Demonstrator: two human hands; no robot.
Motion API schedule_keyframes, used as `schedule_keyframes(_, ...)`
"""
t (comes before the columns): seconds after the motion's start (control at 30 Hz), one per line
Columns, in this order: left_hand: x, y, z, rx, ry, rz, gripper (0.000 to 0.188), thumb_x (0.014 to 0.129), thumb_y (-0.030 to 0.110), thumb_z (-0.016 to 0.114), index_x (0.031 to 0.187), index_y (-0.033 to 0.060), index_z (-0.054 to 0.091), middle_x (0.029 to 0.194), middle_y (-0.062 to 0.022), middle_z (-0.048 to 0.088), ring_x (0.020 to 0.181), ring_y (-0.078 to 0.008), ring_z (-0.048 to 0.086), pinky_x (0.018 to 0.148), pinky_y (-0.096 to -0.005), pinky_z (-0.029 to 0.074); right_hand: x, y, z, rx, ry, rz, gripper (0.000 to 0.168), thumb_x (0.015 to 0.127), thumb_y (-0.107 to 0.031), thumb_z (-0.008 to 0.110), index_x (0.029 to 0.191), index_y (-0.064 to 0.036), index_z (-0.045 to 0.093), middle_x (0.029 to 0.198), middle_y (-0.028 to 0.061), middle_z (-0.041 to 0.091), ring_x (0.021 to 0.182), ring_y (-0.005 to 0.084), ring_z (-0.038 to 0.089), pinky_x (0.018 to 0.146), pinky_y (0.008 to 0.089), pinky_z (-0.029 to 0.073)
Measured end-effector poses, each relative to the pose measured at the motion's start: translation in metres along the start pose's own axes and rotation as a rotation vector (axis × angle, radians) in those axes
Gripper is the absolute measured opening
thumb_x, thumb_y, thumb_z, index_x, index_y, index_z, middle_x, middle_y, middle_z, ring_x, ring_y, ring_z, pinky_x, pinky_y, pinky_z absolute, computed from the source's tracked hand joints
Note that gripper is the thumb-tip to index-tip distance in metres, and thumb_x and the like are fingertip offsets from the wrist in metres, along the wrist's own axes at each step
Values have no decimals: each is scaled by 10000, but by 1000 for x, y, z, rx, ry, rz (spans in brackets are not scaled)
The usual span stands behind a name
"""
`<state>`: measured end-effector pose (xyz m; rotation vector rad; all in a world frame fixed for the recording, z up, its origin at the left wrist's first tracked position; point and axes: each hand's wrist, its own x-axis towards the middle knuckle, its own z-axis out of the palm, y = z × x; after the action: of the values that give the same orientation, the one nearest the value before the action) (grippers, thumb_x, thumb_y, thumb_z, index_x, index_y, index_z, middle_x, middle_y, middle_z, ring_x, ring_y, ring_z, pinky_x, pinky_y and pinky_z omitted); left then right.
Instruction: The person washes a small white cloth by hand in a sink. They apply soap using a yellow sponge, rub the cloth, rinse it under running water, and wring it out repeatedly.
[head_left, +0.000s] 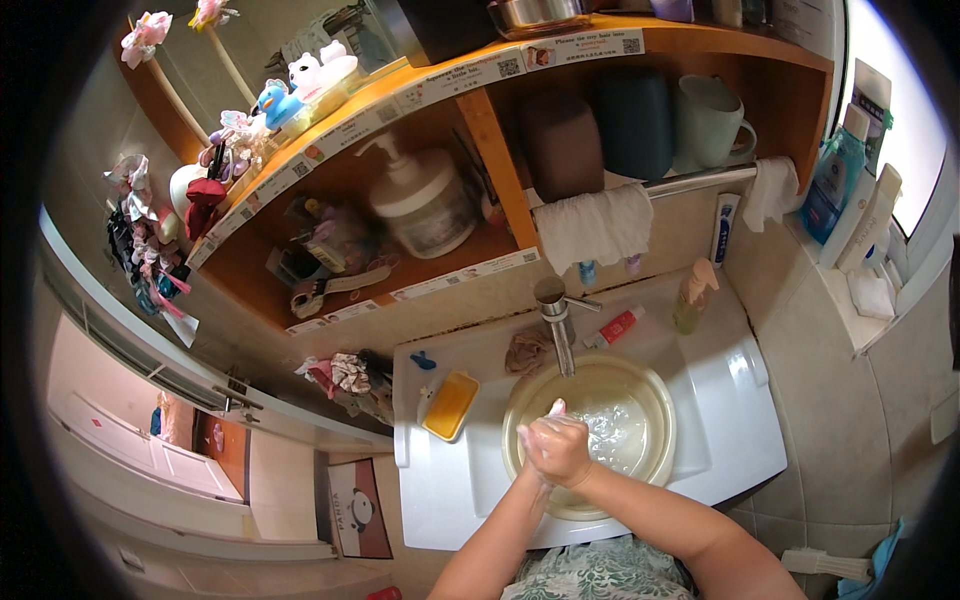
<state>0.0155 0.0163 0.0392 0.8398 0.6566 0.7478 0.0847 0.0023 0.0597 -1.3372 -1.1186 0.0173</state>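
Note:
My left hand (532, 448) and my right hand (561, 445) are clasped together, wet with whitish suds, above the left part of a cream plastic basin (664, 450). The right hand lies over the left and hides much of it. Water with bright ripples shows in the basin, which sits in the white sink (480, 480). The chrome faucet (559, 330) reaches over the basin's back rim, just beyond the hands. No tool is visible in either hand.
A yellow soap dish (451, 406) is left of the basin. Behind it lie a brown cloth (527, 352) and a red tube (618, 326); a pump bottle (692, 300) stands back right. A wooden shelf (491, 142) overhangs the back, with a white towel (596, 225) below.

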Motion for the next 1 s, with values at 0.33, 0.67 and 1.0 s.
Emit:
schedule_keyframes(0.33, 1, -3, 0, -121, -129, -196, 247, 860, 254, 323, 862, 64, 480, 737, -12, 502, 629, -111, 467, 557, -221, 400, 24, 22, -12, -58, -29, 524, 399, 799, -245, 465, 475, -16, 422, 410, 111, 372, 365, 212, 324, 390, 331, 298)
schedule_keyframes(0.67, 12, 63, -12, 147, 62, -329, 299, 795, 339, 481, 902, 61, 489, 810, -30, 523, 744, -109, 503, 625, -234, 416, 44, 18, -46, 211, -985, 546, 273, 765, -297, 519, 666, -44, 497, 607, 13, 463, 577, 95, 432, 505, 218, 343)
schedule_keyframes(1.0, 4, 35, -38, 265, -281, -177, 221, 783, 207, 512, 922, 36, 499, 774, -22, 528, 685, -100, 497, 627, -226, 403, 26, 38, -32, 788, -286, 896, 145, 787, -199, 519, 737, -72, 470, 608, -27, 439, 531, 47, 390, 489, 184, 339)
